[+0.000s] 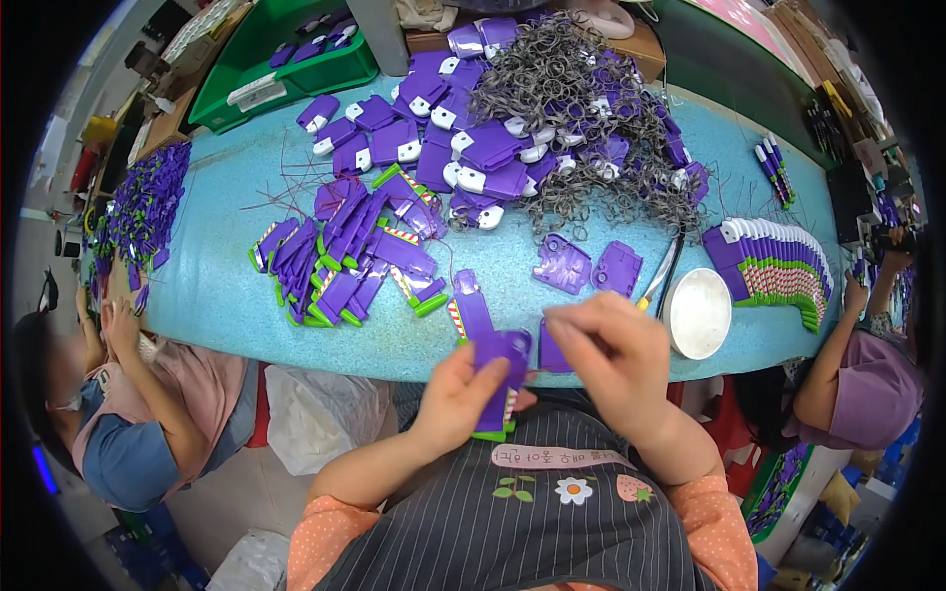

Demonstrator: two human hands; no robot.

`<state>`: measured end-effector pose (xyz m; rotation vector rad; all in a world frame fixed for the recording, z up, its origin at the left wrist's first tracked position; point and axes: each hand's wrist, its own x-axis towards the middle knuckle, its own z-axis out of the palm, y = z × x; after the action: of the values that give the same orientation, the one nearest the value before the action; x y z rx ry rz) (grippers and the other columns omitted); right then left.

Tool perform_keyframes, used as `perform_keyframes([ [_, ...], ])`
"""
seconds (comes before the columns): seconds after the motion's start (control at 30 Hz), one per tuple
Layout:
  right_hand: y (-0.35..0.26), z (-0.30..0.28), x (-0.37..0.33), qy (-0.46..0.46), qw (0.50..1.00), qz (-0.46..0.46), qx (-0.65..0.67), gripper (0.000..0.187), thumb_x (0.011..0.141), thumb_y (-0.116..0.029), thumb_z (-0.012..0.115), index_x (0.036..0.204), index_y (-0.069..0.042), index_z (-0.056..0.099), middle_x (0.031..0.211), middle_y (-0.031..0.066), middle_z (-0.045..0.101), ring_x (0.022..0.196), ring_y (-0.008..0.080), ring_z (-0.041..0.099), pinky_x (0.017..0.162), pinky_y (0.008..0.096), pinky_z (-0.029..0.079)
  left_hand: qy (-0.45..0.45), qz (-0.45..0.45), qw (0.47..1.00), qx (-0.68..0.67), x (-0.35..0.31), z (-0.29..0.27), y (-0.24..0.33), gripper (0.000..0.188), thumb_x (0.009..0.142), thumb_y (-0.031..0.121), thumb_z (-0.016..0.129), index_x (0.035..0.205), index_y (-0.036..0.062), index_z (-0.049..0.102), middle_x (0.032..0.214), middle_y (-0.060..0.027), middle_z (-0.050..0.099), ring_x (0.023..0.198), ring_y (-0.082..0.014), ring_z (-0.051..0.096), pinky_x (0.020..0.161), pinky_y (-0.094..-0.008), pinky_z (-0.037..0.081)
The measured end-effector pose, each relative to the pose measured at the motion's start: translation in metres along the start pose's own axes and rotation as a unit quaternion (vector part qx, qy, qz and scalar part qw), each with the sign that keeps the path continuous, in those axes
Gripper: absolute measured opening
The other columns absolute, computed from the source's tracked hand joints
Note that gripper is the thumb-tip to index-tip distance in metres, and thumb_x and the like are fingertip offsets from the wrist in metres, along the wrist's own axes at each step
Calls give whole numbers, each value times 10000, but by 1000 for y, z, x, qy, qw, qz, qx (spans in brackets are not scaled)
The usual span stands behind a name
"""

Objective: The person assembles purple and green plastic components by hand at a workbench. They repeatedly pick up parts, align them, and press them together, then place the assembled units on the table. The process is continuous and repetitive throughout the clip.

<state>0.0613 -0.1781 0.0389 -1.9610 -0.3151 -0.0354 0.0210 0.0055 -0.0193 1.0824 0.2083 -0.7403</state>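
My left hand (455, 402) grips a purple plastic casing (501, 353) in front of my apron, its thumb lying across the flat face. A bit of green and red-white striped trim shows at the casing's lower end. To its right, my right hand (623, 357) is raised with thumb and forefinger pinched; whatever is between them is too small to see. A purple plate (555, 347) lies partly behind that hand, and two purple shell halves (563, 264) lie beyond. A purple piece with striped trim (473, 303) rests just past the left hand.
A pile of purple-and-green parts (340, 258) lies left of centre. Farther back are purple-and-white casings (399, 141) and a heap of grey wire rings (562, 84). A white round dish (698, 313), scissors (662, 276) and a fanned row of assembled pieces (774, 266) stand right. Co-workers sit both sides.
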Motion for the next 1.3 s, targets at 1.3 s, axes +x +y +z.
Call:
perform_keyframes([
  [1.3, 25, 17, -26, -33, 973, 88, 212, 301, 795, -134, 691, 1052, -40, 564, 964, 59, 564, 773, 105, 525, 591, 232, 421, 46, 168, 984, -41, -22, 26, 19, 309, 941, 70, 470, 1224, -37, 411, 1047, -155, 618, 858, -175, 647, 783, -287, 505],
])
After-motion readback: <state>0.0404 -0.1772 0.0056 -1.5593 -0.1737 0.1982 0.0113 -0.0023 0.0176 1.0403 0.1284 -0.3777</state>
